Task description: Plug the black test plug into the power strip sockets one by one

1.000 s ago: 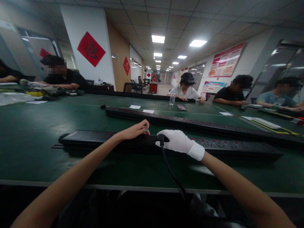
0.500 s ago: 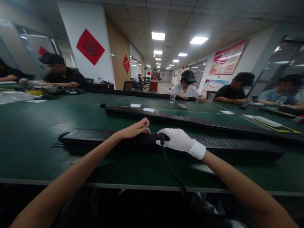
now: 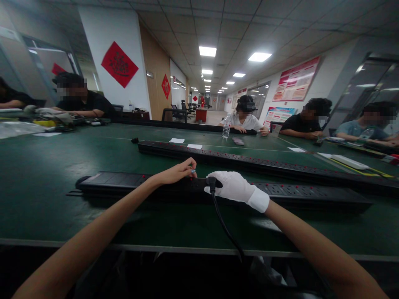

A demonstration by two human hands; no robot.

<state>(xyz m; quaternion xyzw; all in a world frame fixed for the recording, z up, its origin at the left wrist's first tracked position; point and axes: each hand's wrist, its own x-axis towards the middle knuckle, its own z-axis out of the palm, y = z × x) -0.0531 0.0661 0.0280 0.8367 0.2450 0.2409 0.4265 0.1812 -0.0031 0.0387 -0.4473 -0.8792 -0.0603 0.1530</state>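
A long black power strip with red switches lies across the green table in front of me. My right hand, in a white glove, is closed around a black plug at the middle of the strip; its cord hangs down over the table's front edge. Whether the plug sits in a socket cannot be made out. Just left of it, my bare left hand rests over the strip's far edge, its fingers bent and apart, with nothing seen in them. Part of the strip is hidden behind my left forearm and the glove.
A second long black strip lies beyond the first. Farther off are white papers, a water bottle and a white bar. Several people sit around the table. Cluttered items lie at the far left.
The fingers of my left hand have shifted slightly, showing a nail more clearly. The whole view has tilted a little. My right hand keeps its hold on the plug.
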